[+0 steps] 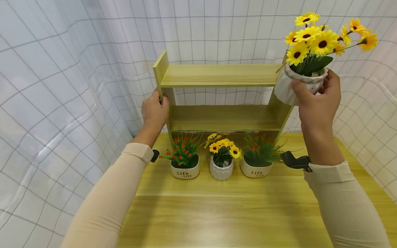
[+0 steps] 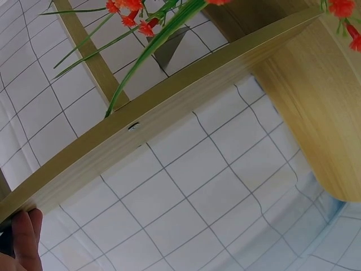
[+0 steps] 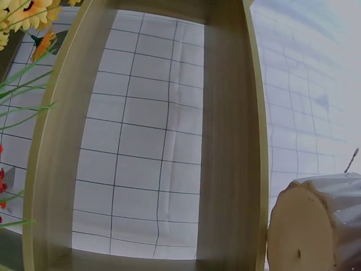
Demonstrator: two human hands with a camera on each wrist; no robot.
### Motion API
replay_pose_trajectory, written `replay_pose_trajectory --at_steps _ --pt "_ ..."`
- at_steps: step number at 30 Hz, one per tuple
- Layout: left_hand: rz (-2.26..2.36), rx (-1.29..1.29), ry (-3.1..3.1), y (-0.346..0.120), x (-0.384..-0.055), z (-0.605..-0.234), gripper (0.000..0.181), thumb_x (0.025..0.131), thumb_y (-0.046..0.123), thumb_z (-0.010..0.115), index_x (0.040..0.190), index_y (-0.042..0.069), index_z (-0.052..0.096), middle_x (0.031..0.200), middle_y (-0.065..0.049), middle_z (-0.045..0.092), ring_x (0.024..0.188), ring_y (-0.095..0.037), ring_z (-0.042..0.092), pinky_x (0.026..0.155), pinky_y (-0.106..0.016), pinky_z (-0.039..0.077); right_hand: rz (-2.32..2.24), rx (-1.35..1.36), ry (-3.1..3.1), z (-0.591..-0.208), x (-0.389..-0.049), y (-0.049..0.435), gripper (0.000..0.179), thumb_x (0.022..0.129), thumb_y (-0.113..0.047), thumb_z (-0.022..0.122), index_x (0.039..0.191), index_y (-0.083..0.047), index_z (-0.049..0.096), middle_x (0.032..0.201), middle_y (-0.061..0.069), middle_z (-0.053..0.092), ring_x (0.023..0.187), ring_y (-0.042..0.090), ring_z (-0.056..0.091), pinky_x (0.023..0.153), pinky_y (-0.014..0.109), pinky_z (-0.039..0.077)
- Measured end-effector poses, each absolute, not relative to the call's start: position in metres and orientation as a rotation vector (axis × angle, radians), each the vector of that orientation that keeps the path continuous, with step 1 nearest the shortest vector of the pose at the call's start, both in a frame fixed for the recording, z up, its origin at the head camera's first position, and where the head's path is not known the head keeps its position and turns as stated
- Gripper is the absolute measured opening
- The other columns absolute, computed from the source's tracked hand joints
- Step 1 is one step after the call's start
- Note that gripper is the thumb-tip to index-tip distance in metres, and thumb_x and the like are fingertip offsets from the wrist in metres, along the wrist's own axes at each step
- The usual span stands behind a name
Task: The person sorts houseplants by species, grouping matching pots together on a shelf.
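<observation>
White fluted sunflower pot (image 1: 286, 86), one: raised at the upper right corner of the wooden shelf (image 1: 223, 117); contact unclear. Right hand (image 1: 321, 100): curled round the pot. Left hand (image 1: 155, 109): grips the shelf's left upright (image 1: 161, 65). Step, apparently: carry and steady. Next move likely calls for a level pot, base clear of the top board's (image 1: 220, 74) edge. Room: above that board; three potted plants (image 1: 221, 171) crowd the shelf's foot.

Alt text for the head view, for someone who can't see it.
A person's right hand holds a white pot of yellow flowers near the top right of a wooden shelf; the left hand grips the shelf's left side. In front, a yellow-flowered pot stands between two red-flowered pots.
</observation>
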State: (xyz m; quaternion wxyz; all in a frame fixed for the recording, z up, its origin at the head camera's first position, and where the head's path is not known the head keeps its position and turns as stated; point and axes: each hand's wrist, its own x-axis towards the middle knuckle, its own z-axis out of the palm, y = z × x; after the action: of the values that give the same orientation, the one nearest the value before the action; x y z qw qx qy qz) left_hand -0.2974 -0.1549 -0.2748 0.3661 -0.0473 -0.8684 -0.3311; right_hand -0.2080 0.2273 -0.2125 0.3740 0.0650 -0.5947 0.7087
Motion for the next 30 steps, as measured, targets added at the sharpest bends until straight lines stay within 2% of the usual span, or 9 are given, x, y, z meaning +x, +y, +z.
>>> replay_pose_trajectory --at_steps 14,20,26,30 --pt "-0.848 -0.119 -2.238 -0.154 -0.297 -0.275 0.025 0.099 0.018 0.051 0.096 -0.004 0.063 0.09 -0.025 0.071 0.081 -0.042 0.068 0.067 -0.051 0.052 1.786 0.173 -1.594 -0.201 -0.234 0.227 0.069 0.076 -0.007 0.082 0.137 -0.01 0.05 0.129 0.007 0.05 0.112 0.016 0.048 0.091 0.032 0.044" --pt "-0.85 -0.122 -2.235 -0.153 -0.297 -0.276 0.025 0.099 0.018 0.052 0.097 -0.004 0.063 0.091 -0.024 0.071 0.083 -0.041 0.069 0.068 -0.05 0.053 1.816 0.137 -1.622 -0.2 -0.248 0.225 0.069 0.076 -0.009 0.084 0.136 -0.01 0.052 0.13 0.007 0.054 0.114 0.018 0.054 0.095 0.031 0.044" --pt "-0.84 -0.121 -2.213 -0.153 -0.298 -0.276 0.024 0.098 0.017 0.053 0.099 -0.004 0.064 0.09 -0.024 0.071 0.082 -0.042 0.068 0.067 -0.051 0.052 1.781 0.096 -1.669 -0.198 -0.258 0.222 0.065 0.078 -0.015 0.084 0.135 -0.01 0.053 0.124 0.006 0.059 0.11 0.017 0.058 0.092 0.03 0.046" --pt "-0.839 -0.121 -2.207 -0.154 -0.299 -0.276 0.024 0.098 0.017 0.053 0.1 -0.004 0.064 0.091 -0.024 0.071 0.083 -0.043 0.068 0.068 -0.051 0.052 1.654 0.01 -1.787 -0.196 -0.265 0.22 0.065 0.08 -0.025 0.083 0.136 -0.012 0.053 0.117 0.002 0.059 0.102 0.013 0.057 0.087 0.028 0.046"
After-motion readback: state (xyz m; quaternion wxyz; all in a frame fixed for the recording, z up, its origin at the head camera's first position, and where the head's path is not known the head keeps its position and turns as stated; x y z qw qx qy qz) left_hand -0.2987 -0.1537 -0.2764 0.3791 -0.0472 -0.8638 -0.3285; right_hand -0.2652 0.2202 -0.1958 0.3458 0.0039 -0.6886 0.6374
